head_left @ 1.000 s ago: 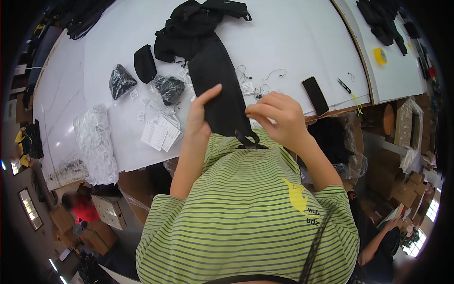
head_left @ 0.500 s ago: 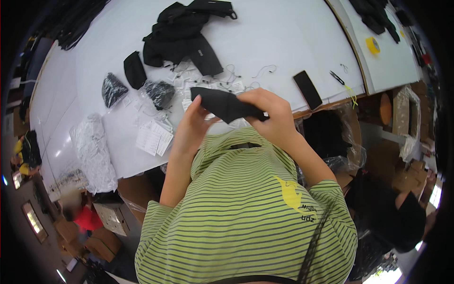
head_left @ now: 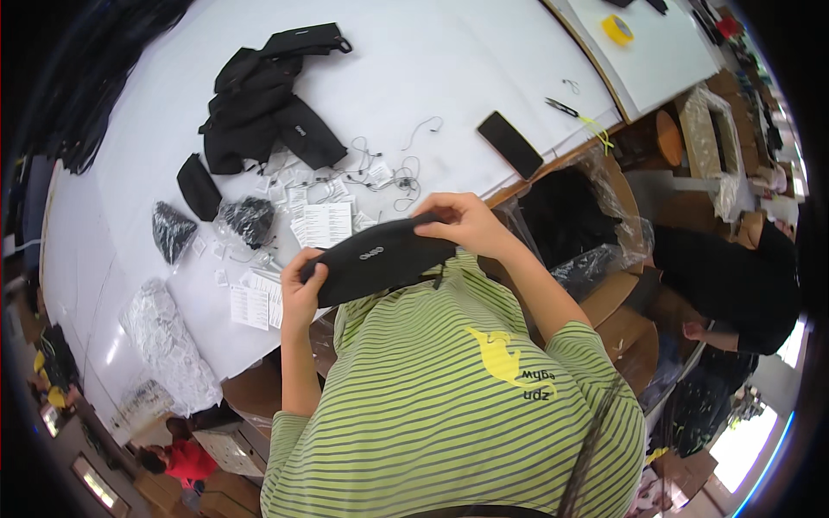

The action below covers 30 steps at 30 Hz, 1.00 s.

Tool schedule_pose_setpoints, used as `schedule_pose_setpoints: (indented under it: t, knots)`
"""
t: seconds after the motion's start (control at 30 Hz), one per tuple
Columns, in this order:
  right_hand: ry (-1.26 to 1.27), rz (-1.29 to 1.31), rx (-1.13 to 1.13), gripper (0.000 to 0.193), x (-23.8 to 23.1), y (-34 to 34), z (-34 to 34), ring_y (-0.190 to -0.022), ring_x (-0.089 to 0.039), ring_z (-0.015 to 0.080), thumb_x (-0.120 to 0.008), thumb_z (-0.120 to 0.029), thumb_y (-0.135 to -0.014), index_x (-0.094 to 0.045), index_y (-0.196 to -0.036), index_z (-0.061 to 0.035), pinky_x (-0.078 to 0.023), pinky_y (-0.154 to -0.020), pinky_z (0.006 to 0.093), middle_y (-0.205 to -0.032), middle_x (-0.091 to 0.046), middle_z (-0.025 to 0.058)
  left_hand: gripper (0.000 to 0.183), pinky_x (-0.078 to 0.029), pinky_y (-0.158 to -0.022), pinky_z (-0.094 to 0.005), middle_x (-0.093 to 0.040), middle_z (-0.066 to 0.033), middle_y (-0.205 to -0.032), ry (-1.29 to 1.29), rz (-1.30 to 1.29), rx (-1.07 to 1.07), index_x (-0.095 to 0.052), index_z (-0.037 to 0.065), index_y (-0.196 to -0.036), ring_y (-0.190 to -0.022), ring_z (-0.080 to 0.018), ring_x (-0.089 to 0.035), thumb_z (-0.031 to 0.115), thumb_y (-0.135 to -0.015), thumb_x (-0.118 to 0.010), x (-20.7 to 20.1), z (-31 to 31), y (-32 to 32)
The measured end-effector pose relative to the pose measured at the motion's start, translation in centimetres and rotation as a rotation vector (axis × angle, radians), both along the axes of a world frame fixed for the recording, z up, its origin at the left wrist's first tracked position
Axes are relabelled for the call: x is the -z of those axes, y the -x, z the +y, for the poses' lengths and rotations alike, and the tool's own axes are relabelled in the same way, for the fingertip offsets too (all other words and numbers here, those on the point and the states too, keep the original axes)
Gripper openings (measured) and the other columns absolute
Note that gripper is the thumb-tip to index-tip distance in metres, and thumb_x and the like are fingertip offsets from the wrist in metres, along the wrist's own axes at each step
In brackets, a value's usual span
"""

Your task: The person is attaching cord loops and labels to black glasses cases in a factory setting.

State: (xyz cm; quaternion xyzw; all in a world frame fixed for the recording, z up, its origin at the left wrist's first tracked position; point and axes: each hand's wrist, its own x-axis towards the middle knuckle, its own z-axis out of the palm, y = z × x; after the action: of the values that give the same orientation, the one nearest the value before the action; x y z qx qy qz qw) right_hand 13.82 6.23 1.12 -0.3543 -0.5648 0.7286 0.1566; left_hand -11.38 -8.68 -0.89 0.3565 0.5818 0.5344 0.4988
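Observation:
A flat black fabric pouch (head_left: 384,262) with a small light print is stretched between my two hands, close to my chest. My left hand (head_left: 302,289) pinches its left end, thumb on the front. At the upper right end, my right hand (head_left: 466,226) grips the top edge between thumb and fingers. A short dark tab hangs below its right side. Beyond it on the white table lie paper tags (head_left: 328,224) and dark looped strings (head_left: 406,181). Farther left sits a heap of similar black pouches (head_left: 250,112), with one single pouch (head_left: 199,187) beside it.
Two plastic-wrapped black bundles (head_left: 173,231) and a crinkled clear plastic roll (head_left: 168,345) occupy the table's left. Toward the right are a phone (head_left: 509,144), thread snips (head_left: 561,106) and yellow tape (head_left: 617,30). An open carton (head_left: 604,186) stands below the right edge; a person in black (head_left: 734,281) is nearby.
The pouch, earlier folded and angled, is now spread flat with its print facing up. Both hands have come nearer my body and farther apart. The whole view has turned and shifted.

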Motion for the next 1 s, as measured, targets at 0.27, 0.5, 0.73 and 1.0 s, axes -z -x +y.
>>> schedule_pose_setpoints:
  t: [0.27,0.5,0.73,1.0]
  knots:
    - [-1.012,-0.079,0.645,0.022,3.7,1.7,8.3,-0.079,-0.062,0.0197,-0.067,-0.003,-0.077,-0.067,-0.098,-0.0087,-0.047,-0.073,0.0305,-0.092,-0.065,0.0087,0.037,-0.047,-0.068,-0.0298,-0.060,-0.0106,-0.109,0.228,0.159,-0.170,-0.053,0.001,-0.115,-0.084,-0.0167,-0.058,0.027,-0.090,-0.059,8.1,1.5,1.6]
    - [-1.478,-0.574,0.260,0.035,13.0,5.0,14.6,-0.106,-0.053,0.0263,-0.069,-0.005,-0.071,-0.063,-0.105,-0.0137,-0.041,-0.089,0.0411,-0.110,-0.055,0.0097,0.060,-0.036,-0.090,-0.0424,-0.052,-0.0162,-0.105,0.229,1.106,-0.369,-0.049,-0.004,-0.111,-0.102,-0.0342,-0.045,0.036,-0.072,-0.075,13.8,2.6,1.9]
    - [-1.239,-0.608,-0.255,0.015,16.1,4.5,12.8,-0.087,-0.054,0.0245,-0.070,-0.011,-0.071,-0.059,-0.080,-0.0083,-0.044,-0.078,0.0397,-0.087,-0.053,0.0066,0.045,-0.037,-0.075,-0.0400,-0.048,-0.0137,-0.087,0.285,1.076,-0.354,-0.048,0.000,-0.088,-0.083,-0.0314,-0.045,0.033,-0.074,-0.074,13.7,2.9,2.4]
    - [-0.368,-0.222,0.027,0.010,10.5,7.8,8.5,-0.055,-0.053,0.0102,-0.067,-0.011,-0.080,-0.060,-0.078,-0.0034,-0.043,-0.052,0.0251,-0.063,-0.057,0.0021,0.035,-0.043,-0.060,-0.0348,-0.055,-0.0117,-0.091,0.296,0.333,-0.376,-0.044,0.000,-0.096,-0.068,-0.0230,-0.055,0.023,-0.083,-0.067,11.1,3.1,2.5]
